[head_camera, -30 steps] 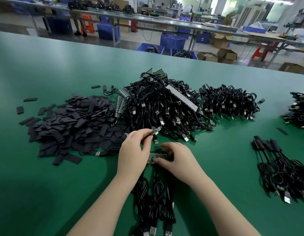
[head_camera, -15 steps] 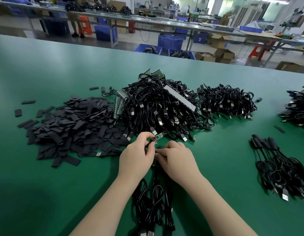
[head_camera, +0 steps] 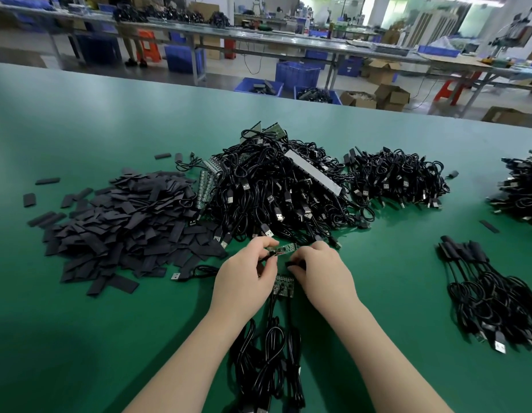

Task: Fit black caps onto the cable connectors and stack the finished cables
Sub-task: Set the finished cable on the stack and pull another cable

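My left hand (head_camera: 245, 278) pinches a cable's small green circuit-board connector (head_camera: 282, 249), held just above the table. My right hand (head_camera: 321, 274) is curled right beside it and grips a black cap (head_camera: 294, 264) near the board's end. Below the hands lies a short row of green boards (head_camera: 284, 286) whose black cables (head_camera: 267, 362) run toward me. A heap of flat black caps (head_camera: 118, 231) spreads at the left. A big tangle of uncapped black cables (head_camera: 276, 192) sits behind the hands. Capped cables (head_camera: 491, 290) lie stacked at the right.
A second cable heap (head_camera: 398, 177) lies right of the big tangle, and another (head_camera: 521, 189) at the far right edge. A grey strip (head_camera: 315, 172) rests on the main pile. Loose caps (head_camera: 29, 199) dot the green table (head_camera: 80, 129). Benches and blue crates stand beyond.
My right hand lifted off the row of boards and came up beside my left hand, now gripping a black cap at the held connector. The left hand kept its pinch.
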The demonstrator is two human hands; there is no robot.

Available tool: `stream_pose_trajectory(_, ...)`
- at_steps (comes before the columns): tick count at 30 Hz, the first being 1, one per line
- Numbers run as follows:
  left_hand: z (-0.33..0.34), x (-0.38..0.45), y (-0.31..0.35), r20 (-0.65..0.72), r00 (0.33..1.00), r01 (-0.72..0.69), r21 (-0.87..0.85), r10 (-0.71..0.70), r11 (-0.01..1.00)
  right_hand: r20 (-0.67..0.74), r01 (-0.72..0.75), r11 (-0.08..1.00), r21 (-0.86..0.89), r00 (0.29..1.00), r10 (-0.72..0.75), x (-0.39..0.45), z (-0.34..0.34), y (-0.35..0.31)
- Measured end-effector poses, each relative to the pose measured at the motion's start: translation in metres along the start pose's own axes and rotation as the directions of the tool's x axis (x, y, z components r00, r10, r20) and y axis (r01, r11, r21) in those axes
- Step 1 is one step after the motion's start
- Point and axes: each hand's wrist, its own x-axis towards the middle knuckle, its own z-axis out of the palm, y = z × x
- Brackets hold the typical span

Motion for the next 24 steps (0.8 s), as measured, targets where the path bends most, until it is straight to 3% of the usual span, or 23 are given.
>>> stream_pose_trajectory(6,-0.001,-0.001,0.002,0.018,1.000,-0.015,-0.010,0.015,1.000,0.059,-0.048,0.988,0.148,0.997,0.039,-0.003,-0.008,0.007)
stream_pose_trajectory(11,-0.008,-0.002,0.004,0.152,0.978,-0.149,0.036,0.142,0.988,-0.174,-0.022,0.946,0.322,0.981,0.082,-0.021,-0.005,0.016)
stream_pose_trajectory(16,-0.015,0.004,-0.002,0.344,0.929,-0.170,0.075,0.135,0.983,-0.314,0.080,0.869,0.488,0.945,0.090,-0.036,0.000,0.022)
stream_pose_trajectory(24,-0.009,0.008,-0.002,0.255,0.957,-0.204,0.256,0.137,0.945,-0.229,0.002,0.557,0.830,0.913,0.337,-0.037,0.001,0.022)
